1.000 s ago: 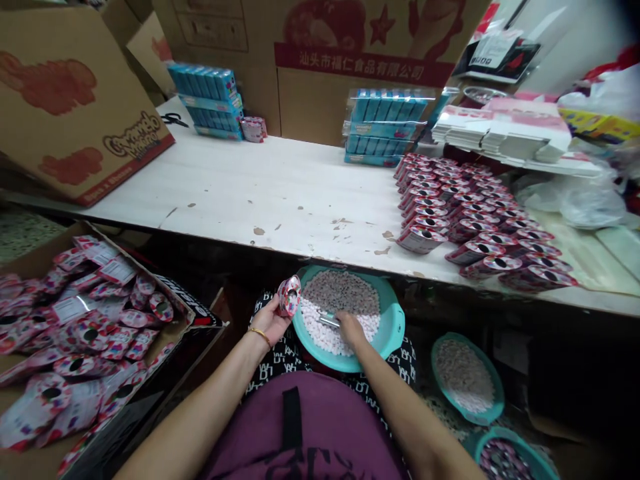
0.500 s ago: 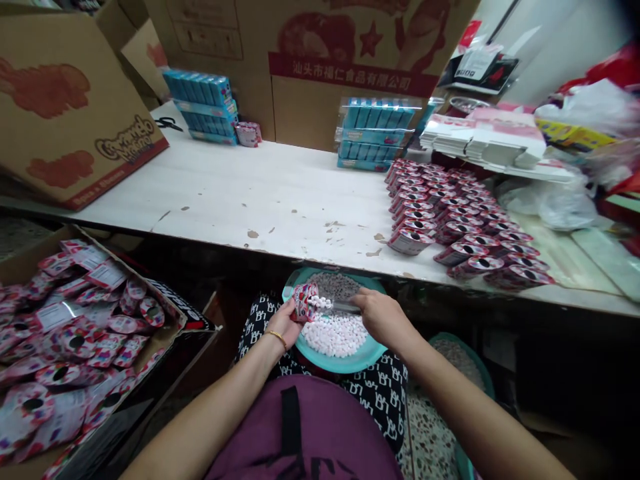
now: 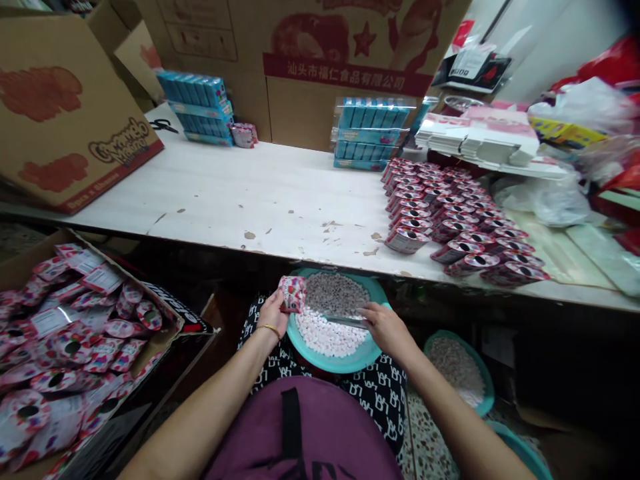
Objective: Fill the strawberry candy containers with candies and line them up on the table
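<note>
My left hand (image 3: 274,313) is closed around a small red-and-white printed candy packet (image 3: 293,294), held at the left rim of a teal basin (image 3: 334,363) on my lap. White candies (image 3: 330,337) fill the near part of the basin, and greyer-looking ones (image 3: 333,291) lie in the far part. My right hand (image 3: 385,325) grips a flat scoop (image 3: 347,322) by its right end. The scoop lies low over the candies and carries no visible heap. How full the packet is cannot be seen.
Rows of similar packets (image 3: 457,220) stand on the white table (image 3: 240,193) at right. Blue packs (image 3: 373,130) sit farther back by a big carton (image 3: 300,110). An open box of packets (image 3: 75,340) is at my left. Another teal basin (image 3: 457,370) stands on the floor.
The packet has gone from tilted toward the scoop to more upright, moving slightly left and up. The scoop, which had candies at the packet's mouth, is now lower and away from it.
</note>
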Action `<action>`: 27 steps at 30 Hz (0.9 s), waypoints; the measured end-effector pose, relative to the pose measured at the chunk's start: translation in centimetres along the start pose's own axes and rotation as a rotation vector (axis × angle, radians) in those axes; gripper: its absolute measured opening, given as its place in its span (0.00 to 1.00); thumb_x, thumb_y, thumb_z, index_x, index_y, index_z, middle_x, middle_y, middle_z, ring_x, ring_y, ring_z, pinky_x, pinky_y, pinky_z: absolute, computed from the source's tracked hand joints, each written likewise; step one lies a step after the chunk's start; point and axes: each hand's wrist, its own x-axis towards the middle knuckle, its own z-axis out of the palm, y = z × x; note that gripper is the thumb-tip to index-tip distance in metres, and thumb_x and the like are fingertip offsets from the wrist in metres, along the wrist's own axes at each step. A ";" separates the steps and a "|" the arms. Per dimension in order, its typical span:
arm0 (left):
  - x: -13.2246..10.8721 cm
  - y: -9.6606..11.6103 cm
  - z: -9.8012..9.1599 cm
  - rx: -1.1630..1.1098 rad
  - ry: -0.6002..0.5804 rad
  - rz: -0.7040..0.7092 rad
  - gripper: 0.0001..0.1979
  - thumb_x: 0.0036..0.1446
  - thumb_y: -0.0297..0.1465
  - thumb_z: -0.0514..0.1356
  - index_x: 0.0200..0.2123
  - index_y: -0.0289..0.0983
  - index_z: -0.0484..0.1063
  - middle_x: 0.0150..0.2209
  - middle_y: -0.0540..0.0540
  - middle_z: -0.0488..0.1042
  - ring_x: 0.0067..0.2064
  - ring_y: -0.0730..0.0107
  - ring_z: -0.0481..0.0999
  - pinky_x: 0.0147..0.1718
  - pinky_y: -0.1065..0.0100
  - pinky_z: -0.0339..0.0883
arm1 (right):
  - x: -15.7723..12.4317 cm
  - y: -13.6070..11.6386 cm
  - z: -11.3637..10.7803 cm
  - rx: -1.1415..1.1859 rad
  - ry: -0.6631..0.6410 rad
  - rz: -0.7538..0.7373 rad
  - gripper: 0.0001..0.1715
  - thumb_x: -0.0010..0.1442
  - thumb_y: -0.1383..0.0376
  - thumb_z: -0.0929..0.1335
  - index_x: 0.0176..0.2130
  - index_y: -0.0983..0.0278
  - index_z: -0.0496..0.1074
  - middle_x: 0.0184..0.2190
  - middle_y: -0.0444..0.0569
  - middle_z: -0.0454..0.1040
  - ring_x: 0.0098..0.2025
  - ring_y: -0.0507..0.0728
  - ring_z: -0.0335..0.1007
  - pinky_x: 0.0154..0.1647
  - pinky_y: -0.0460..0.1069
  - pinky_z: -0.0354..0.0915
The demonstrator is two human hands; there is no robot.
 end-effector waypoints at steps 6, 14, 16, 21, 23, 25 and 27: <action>-0.6 -0.3 1.6 -0.165 0.118 -0.314 0.09 0.57 0.26 0.50 0.31 0.32 0.69 0.27 0.44 0.74 0.28 0.71 0.74 0.28 0.70 0.70 | 2.8 -3.7 1.4 0.466 0.194 -0.064 0.21 0.56 0.61 0.62 0.49 0.65 0.65 0.40 0.50 0.70 0.38 0.52 0.66 0.42 0.47 0.61; -2.9 -3.5 4.0 -0.196 -0.025 -0.329 0.08 0.57 0.24 0.51 0.33 0.33 0.69 0.30 0.45 0.74 0.29 0.76 0.73 0.30 0.74 0.70 | 3.5 -7.3 1.1 0.406 0.344 -0.008 0.22 0.54 0.58 0.63 0.48 0.63 0.64 0.34 0.48 0.67 0.34 0.53 0.65 0.37 0.48 0.61; -3.8 -3.6 4.7 -0.135 -0.141 -0.319 0.08 0.55 0.24 0.53 0.38 0.36 0.69 0.35 0.46 0.74 0.33 0.74 0.74 0.33 0.72 0.70 | 3.3 -7.0 0.4 0.353 0.353 0.022 0.23 0.53 0.59 0.64 0.49 0.62 0.64 0.34 0.48 0.67 0.34 0.54 0.65 0.36 0.48 0.61; -5.9 -1.5 6.4 0.159 -0.322 -0.348 0.19 0.52 0.30 0.58 0.48 0.46 0.64 0.49 0.45 0.67 0.42 0.65 0.72 0.38 0.60 0.70 | 3.5 -1.0 -5.0 0.085 0.434 -0.083 0.23 0.56 0.63 0.61 0.51 0.63 0.62 0.40 0.51 0.68 0.42 0.56 0.63 0.42 0.49 0.61; -6.0 -0.3 6.5 0.269 -0.303 -0.277 0.19 0.50 0.29 0.59 0.47 0.41 0.64 0.48 0.41 0.68 0.41 0.67 0.72 0.36 0.64 0.70 | 4.0 3.1 -7.6 -0.084 0.453 -0.094 0.23 0.57 0.64 0.60 0.53 0.65 0.60 0.43 0.53 0.68 0.45 0.57 0.62 0.44 0.50 0.60; -5.6 1.3 6.0 0.359 -0.282 -0.190 0.17 0.49 0.28 0.60 0.44 0.36 0.66 0.42 0.40 0.71 0.37 0.70 0.73 0.34 0.69 0.69 | 4.6 6.7 -9.4 -0.216 0.467 -0.103 0.23 0.57 0.67 0.59 0.53 0.64 0.60 0.46 0.53 0.67 0.47 0.57 0.61 0.46 0.51 0.60; -4.6 3.6 4.5 0.431 -0.242 -0.061 0.17 0.46 0.28 0.62 0.42 0.35 0.67 0.38 0.41 0.72 0.34 0.72 0.73 0.32 0.71 0.68 | 5.0 9.1 -9.9 -0.310 0.525 -0.112 0.23 0.58 0.67 0.59 0.54 0.63 0.60 0.50 0.53 0.65 0.50 0.58 0.59 0.49 0.51 0.58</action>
